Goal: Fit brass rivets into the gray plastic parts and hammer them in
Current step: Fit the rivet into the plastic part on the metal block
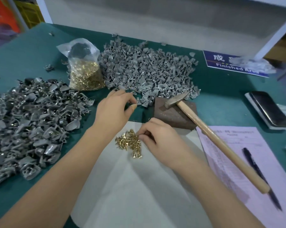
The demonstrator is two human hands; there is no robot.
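Head view looked down on a green desk (221, 99) spread with stock; widest of all lay the heap of gray plastic parts (148, 69) at the back, with a second, shinier heap (32, 122) to the left, which I took for pieces already riveted, though that was a guess; next in size came the white sheet (139, 186) under the forearms and the pink form (247, 162) to the right with a pen (260, 176) across it; a clear bag of brass rivets (84, 71) stood between the two heaps; the hammer (209, 134) rested idle, its head on a brown block (173, 114), its handle slanting over the form; a dark phone (268, 109) lay at the far right.

The left hand (116, 111) reached to the near edge of the gray heap, fingertips pinching a single part (138, 101); the right hand (158, 139) curled its fingers at the edge of the loose rivets (130, 143) on the sheet, seemingly picking one, though whether a rivet was already between the fingertips could not be told.

To do this step well, the part would want turning until its hole faced up; the rivet should go in shank first and sit square before reaching the block; a tilted rivet would likely bend under the hammer; taking one rivet only would spare fumbling.
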